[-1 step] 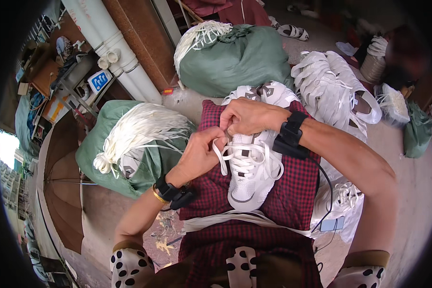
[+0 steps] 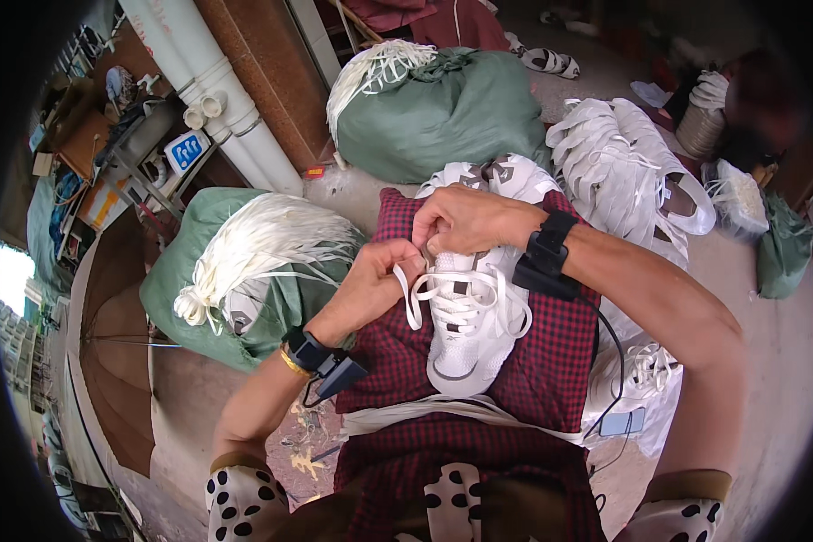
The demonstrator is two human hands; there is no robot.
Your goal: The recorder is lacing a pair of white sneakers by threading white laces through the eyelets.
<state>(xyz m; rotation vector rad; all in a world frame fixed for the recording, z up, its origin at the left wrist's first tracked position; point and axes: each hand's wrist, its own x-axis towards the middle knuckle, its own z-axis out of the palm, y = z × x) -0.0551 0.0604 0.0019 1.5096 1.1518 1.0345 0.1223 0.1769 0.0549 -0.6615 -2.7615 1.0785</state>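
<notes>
A white sneaker (image 2: pixel 459 352) lies toe toward me on a red-and-black checked cloth over my lap. Its white shoelace (image 2: pixel 501 291) runs through the lower eyelets and loops loosely at both sides. My left hand (image 2: pixel 379 278) pinches the lace beside the shoe's left edge, and a bent length sticks out from its fingers. Right at those fingertips, my right hand (image 2: pixel 474 221) is closed in a pinch over the upper eyelets. What its fingers hold is hidden. Both wrists wear black devices. More white sneakers (image 2: pixel 526 179) sit just beyond my hands.
Green sacks stand at the left (image 2: pixel 176 271) and the back (image 2: pixel 443 117), each with a bundle of white laces on top. Stacked white shoes (image 2: pixel 605 149) stand at the right. A brown umbrella (image 2: pixel 113 361) lies at far left; a phone (image 2: pixel 623 422) is at lower right.
My left hand has shifted slightly, and its wrist has turned a little. The lace by its fingers now stands out in a clearer bend. My right hand has hardly moved.
</notes>
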